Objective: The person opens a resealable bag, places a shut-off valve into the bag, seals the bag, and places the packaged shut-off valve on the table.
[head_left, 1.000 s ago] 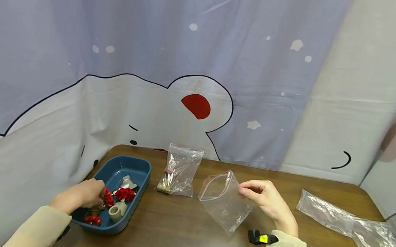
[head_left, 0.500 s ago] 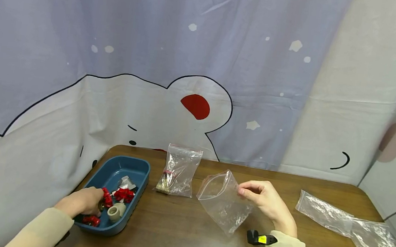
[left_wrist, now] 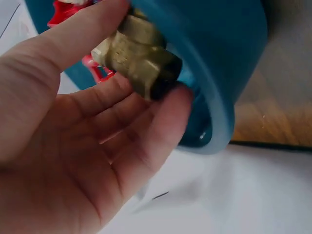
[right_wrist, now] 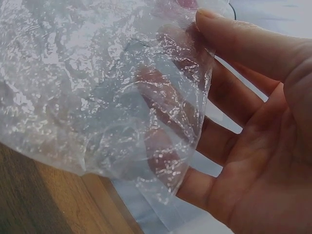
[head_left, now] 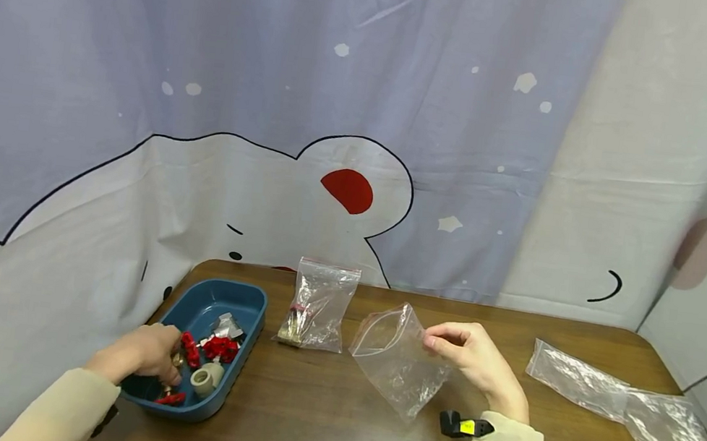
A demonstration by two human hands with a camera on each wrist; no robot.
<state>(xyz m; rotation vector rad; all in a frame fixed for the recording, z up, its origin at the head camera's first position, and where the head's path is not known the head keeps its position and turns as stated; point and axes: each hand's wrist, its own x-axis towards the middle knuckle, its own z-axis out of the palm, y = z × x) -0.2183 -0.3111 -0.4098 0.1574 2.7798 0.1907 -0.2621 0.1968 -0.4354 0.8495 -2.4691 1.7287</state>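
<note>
My left hand (head_left: 145, 353) reaches into the blue bin (head_left: 210, 408), its fingers curled round a brass valve (left_wrist: 141, 58) between thumb and fingers. Red handles (left_wrist: 100, 70) show behind the hand in the left wrist view; which one belongs to this valve I cannot tell. Beside the hand in the bin lie red-handled valves (head_left: 221, 347), a beige plastic fitting (head_left: 204, 379) and a small clear packet (head_left: 226, 326). My right hand (head_left: 475, 358) pinches the edge of a clear zip bag (head_left: 404, 372) between thumb and fingers, holding it above the table with its mouth gaping.
A filled zip bag (head_left: 317, 311) with brass and red parts stands at the back of the wooden table (head_left: 304, 426). Flat clear bags (head_left: 669, 438) lie at the right. A patterned curtain (head_left: 466, 153) hangs behind the table.
My left hand has shifted slightly within the bin, and a red-handled valve by its fingers has tilted. The right hand and its bag stay nearly still.
</note>
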